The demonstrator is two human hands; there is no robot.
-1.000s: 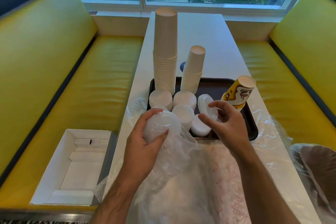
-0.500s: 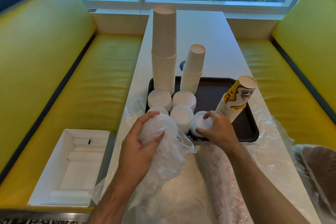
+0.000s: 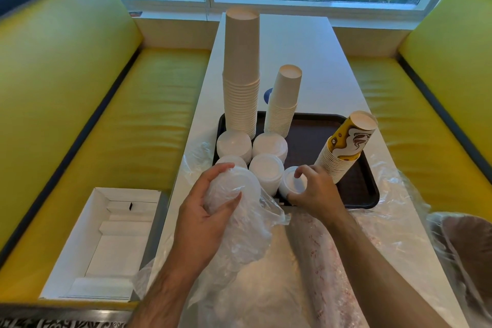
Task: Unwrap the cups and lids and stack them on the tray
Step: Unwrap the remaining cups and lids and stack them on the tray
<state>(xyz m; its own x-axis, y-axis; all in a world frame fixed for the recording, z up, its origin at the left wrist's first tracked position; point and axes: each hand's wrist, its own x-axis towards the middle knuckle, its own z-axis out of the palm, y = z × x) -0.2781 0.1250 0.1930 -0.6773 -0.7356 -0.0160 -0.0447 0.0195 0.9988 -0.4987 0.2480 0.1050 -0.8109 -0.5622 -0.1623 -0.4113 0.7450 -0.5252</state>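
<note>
Head view: left hand (image 3: 205, 210) curled round wrapped lids (image 3: 234, 189), just before tray (image 3: 364, 189). Right hand (image 3: 315, 189) fingers curled, pinching lid stack (image 3: 291, 181) at tray's near edge, beside printed cups (image 3: 343, 152).

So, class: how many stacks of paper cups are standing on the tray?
3: a tall white stack at the far left corner, a shorter white stack beside it, and a leaning yellow-printed stack on the right of the tray.

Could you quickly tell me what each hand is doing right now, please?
Left hand: grip closed on the plastic-wrapped lids.
Right hand: grip closed on a small lid stack on the tray.
</note>
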